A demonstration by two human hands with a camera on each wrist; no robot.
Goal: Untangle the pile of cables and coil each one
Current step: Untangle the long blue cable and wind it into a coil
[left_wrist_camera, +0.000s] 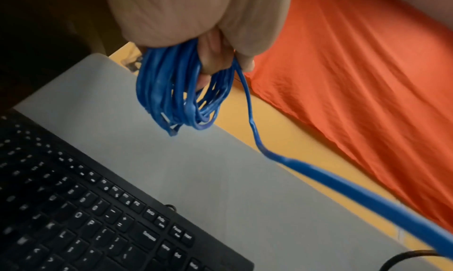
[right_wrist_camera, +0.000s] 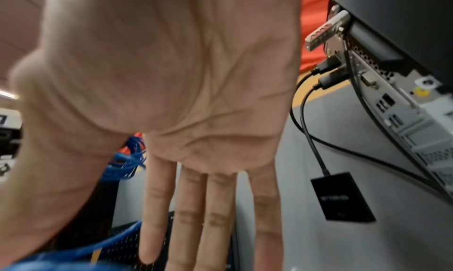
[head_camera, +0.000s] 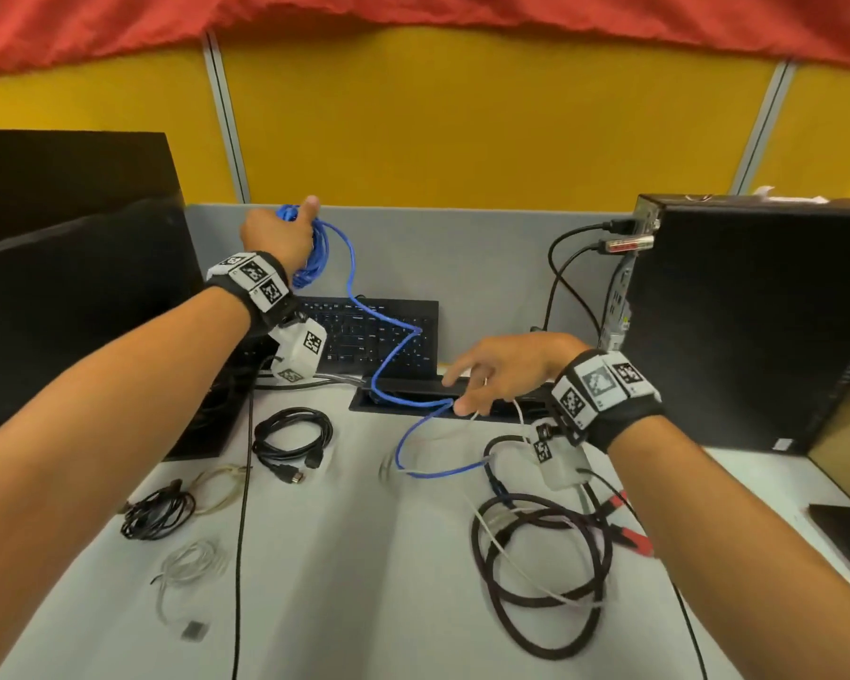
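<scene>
My left hand is raised near the grey back panel and grips a bundle of blue cable loops; the left wrist view shows the fingers curled through the loops. From the bundle a loose blue stretch drops over the keyboard and runs past the desk slot to the tabletop. My right hand hovers over the slot with straight fingers and the palm down. Its thumb lies next to the blue stretch; I cannot tell whether they touch.
A black coil, a smaller black coil, a beige cable and a white coil lie at left. A thick dark braided cable, mixed with a white one, lies at right near red clips. Keyboard, monitor and computer tower border the desk.
</scene>
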